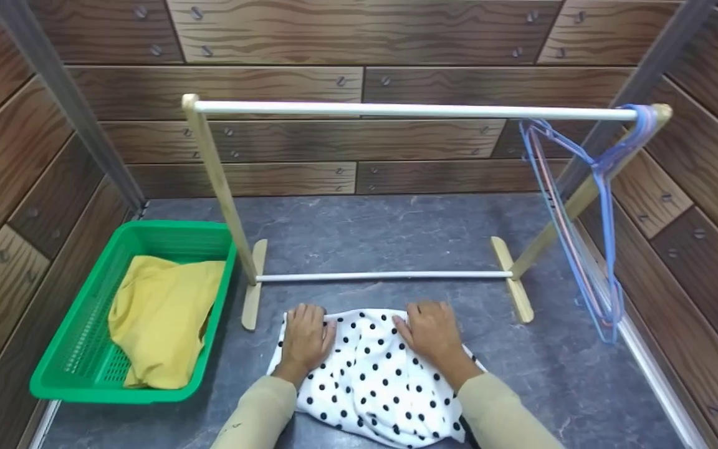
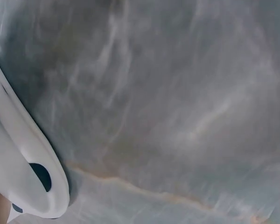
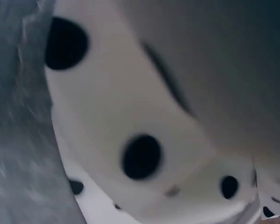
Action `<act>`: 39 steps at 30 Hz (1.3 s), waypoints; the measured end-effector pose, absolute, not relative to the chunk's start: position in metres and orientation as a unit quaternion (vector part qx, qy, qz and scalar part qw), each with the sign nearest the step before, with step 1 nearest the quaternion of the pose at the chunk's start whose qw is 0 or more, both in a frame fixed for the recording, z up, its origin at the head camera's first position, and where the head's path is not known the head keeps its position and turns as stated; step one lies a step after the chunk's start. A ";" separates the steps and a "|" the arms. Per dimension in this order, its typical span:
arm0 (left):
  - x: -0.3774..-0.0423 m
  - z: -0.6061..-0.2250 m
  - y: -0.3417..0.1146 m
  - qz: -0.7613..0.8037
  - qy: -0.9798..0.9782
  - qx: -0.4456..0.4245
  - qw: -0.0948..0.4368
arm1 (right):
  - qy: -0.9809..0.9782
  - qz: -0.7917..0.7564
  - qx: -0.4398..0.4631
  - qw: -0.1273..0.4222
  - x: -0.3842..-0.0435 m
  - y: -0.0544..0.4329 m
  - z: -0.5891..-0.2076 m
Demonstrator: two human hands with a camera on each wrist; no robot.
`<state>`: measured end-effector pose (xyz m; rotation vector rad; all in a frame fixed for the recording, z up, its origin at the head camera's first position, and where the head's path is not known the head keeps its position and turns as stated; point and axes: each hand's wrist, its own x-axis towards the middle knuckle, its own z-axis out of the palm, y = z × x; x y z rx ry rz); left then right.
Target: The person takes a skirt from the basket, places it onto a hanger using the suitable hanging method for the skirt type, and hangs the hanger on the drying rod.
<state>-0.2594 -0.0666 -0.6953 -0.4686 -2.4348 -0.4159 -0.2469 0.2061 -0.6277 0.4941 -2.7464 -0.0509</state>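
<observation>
A white cloth with black polka dots (image 1: pixel 374 380) lies rumpled on the grey floor in front of me, its far edge close to the rack's lower bar. My left hand (image 1: pixel 303 340) grips that edge at its left end. Near the right end my right hand (image 1: pixel 432 330) holds the same edge, thumb pointing inward. A folded border of the dotted cloth (image 2: pixel 30 154) shows in the left wrist view. In the right wrist view the cloth (image 3: pixel 107 107) fills most of the picture, close up and blurred.
Beyond the cloth stands a rack with a white top rail (image 1: pixel 396 110) and wooden posts. Blue and pink hangers (image 1: pixel 605 181) hang at its right end. On the left, a green basket (image 1: pixel 53 368) holds a yellow cloth (image 1: pixel 166 318). Wood-patterned walls (image 1: pixel 272 140) enclose the floor.
</observation>
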 end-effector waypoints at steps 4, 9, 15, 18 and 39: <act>-0.260 -0.696 -0.069 -0.158 -0.918 -0.187 0.313 | -0.983 0.005 0.138 0.118 -0.238 0.204 -0.643; -0.265 -0.693 -0.066 -0.155 -0.920 -0.189 0.307 | -0.989 0.051 0.114 0.076 -0.235 0.207 -0.650; -0.265 -0.692 -0.070 -0.148 -0.928 -0.164 0.298 | -0.986 0.060 0.116 0.101 -0.242 0.204 -0.655; -0.261 -0.693 -0.071 -0.138 -0.930 -0.159 0.303 | -0.984 0.077 0.117 0.108 -0.238 0.204 -0.665; -0.267 -0.694 -0.072 -0.108 -0.927 -0.152 0.324 | -0.945 0.127 0.145 0.266 -0.241 0.217 -0.682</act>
